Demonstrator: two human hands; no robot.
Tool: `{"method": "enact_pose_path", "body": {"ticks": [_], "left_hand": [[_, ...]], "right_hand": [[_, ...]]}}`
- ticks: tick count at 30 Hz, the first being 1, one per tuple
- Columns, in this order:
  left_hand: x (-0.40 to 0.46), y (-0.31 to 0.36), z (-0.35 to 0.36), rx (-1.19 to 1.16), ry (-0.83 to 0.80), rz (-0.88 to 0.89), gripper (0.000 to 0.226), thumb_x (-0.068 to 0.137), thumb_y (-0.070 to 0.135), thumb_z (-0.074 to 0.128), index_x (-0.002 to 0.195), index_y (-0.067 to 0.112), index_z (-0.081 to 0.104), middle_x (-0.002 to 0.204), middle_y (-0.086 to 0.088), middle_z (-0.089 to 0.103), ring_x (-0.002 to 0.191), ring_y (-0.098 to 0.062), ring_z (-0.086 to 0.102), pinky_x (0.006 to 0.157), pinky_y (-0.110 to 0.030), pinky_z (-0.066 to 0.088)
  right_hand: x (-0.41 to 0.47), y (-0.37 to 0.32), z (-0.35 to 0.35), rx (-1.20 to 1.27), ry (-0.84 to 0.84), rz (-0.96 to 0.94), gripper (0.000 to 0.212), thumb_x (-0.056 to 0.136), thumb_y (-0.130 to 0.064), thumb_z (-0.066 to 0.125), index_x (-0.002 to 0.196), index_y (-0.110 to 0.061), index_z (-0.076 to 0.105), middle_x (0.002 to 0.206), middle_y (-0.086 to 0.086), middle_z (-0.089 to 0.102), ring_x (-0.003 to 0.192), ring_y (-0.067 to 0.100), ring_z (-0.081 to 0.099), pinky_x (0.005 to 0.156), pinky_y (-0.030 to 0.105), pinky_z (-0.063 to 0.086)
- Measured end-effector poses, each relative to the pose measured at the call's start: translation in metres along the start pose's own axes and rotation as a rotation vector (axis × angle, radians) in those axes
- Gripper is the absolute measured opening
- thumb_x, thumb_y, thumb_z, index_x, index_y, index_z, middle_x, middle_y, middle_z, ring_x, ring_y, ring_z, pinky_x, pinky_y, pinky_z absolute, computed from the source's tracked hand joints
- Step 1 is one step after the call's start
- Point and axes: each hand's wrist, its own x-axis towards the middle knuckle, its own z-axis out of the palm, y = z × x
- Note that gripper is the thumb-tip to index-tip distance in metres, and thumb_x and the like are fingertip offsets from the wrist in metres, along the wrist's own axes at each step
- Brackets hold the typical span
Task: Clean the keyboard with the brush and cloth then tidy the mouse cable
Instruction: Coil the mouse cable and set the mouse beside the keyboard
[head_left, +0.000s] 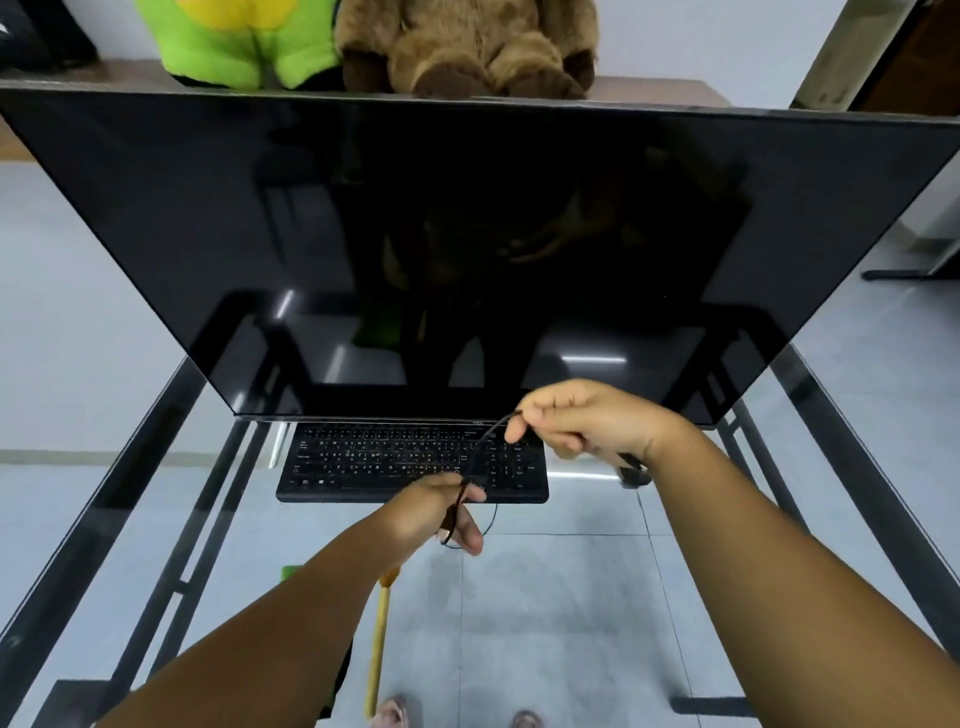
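Observation:
A black keyboard (395, 460) lies on the glass table (561, 613), just under the monitor's lower edge. Over its right end, both hands hold the thin black mouse cable (485, 439). My right hand (576, 421) pinches the cable's upper part between thumb and forefinger. Below it, my left hand (441, 512) grips a bundle of cable loops, and one loop hangs beside that hand. The black mouse (634, 473) peeks out under my right wrist, mostly hidden. A yellow-handled brush (379, 634) lies under my left forearm. A green cloth (288, 571) shows as a corner only.
A large dark monitor (467, 234) fills the view above the keyboard. Green and brown plush toys (457, 47) sit on a shelf behind it. Through the glass, the table's black frame bars (156, 519) and the tiled floor show.

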Motion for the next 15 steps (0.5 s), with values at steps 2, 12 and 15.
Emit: {"method": "enact_pose_path", "body": {"ticks": [2,12,15], "left_hand": [[-0.005,0.0,0.003,-0.035,-0.105,0.031,0.034,0.098,0.018,0.036,0.11,-0.002,0.061,0.06,-0.017,0.064,0.064,-0.032,0.06,0.082,-0.04,0.039],[-0.016,0.016,0.007,-0.604,-0.229,0.081,0.053,0.097,0.044,0.033,0.086,0.001,0.063,0.042,-0.001,0.027,0.039,-0.016,0.025,0.077,-0.033,0.048],[-0.019,0.023,0.004,-0.759,-0.154,0.136,0.033,0.095,0.032,0.044,0.078,0.006,0.057,0.052,-0.002,0.033,0.046,-0.015,0.036,0.07,-0.032,0.051]], "right_hand": [[0.011,0.006,0.001,0.035,0.097,0.011,0.026,0.101,-0.019,0.048,0.1,-0.008,0.071,0.053,-0.001,0.034,0.051,0.01,0.028,0.054,0.018,0.031],[0.035,0.061,-0.002,-0.165,0.664,0.075,0.016,0.084,-0.034,0.073,0.08,-0.019,0.075,0.078,0.0,0.073,0.071,0.004,0.061,0.07,0.026,0.05],[0.029,0.082,0.001,-0.35,0.557,0.121,0.014,0.084,-0.033,0.074,0.08,-0.019,0.075,0.076,-0.006,0.07,0.061,-0.001,0.057,0.061,0.02,0.046]]}}
